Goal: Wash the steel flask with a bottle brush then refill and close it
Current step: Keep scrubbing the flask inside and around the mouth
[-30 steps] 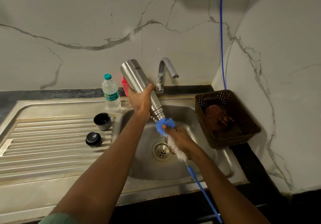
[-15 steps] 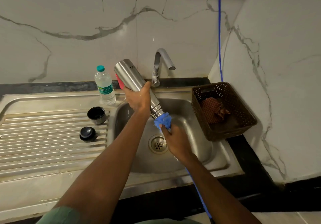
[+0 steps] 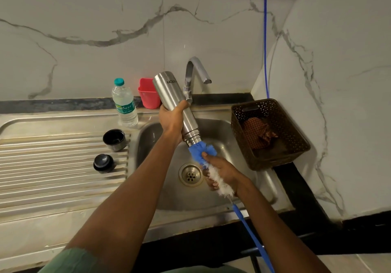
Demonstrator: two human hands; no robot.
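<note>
Hanging above the sink basin (image 3: 239, 194) near its back rim, the steel flask (image 3: 175, 101) is clamped in the left hand's (image 3: 170, 120) curled fingers, just before the tap (image 3: 196, 65). The basin's front and right side lie open below. The right hand (image 3: 224, 172) is wrapped round the bottle brush (image 3: 197, 148), hiding its middle. How far the blue bristles enter the mouth cannot be seen. The flask's long axis tilts: mouth down toward front right, base up-left.

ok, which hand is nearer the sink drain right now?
Right. The right hand grips the bottle brush just beside the drain; the left hand holds the steel flask farther back, toward the tap.
</note>
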